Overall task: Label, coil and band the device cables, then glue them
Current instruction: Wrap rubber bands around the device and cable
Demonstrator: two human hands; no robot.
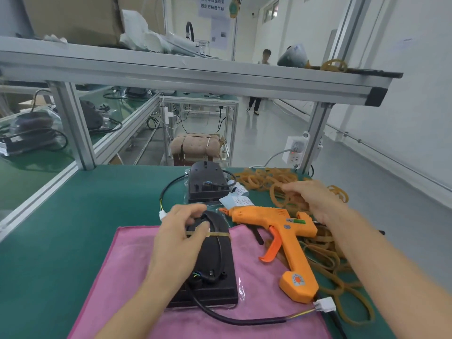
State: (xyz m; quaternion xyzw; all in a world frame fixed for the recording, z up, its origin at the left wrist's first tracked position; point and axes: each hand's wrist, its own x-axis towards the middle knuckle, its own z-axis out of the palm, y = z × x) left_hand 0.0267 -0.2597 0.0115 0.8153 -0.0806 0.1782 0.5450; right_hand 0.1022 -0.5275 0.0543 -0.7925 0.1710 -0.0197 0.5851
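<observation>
A flat black device (210,270) lies on a soft pink cloth (127,277) on the green desk (73,216). The left hand (181,231) rests on the device's top end, fingers curled in a grip on a thin tan rubber band (220,234) stretched across it. A smooth black cable (244,320) curves out to a white plug (324,305). The right hand (310,199) reaches into a heap of rubber bands (269,179) — its grip pinches 1 loop. A hard orange glue gun (281,228) lies between the hands. A 2nd device (206,183) sits near the desk's far edge.
</observation>
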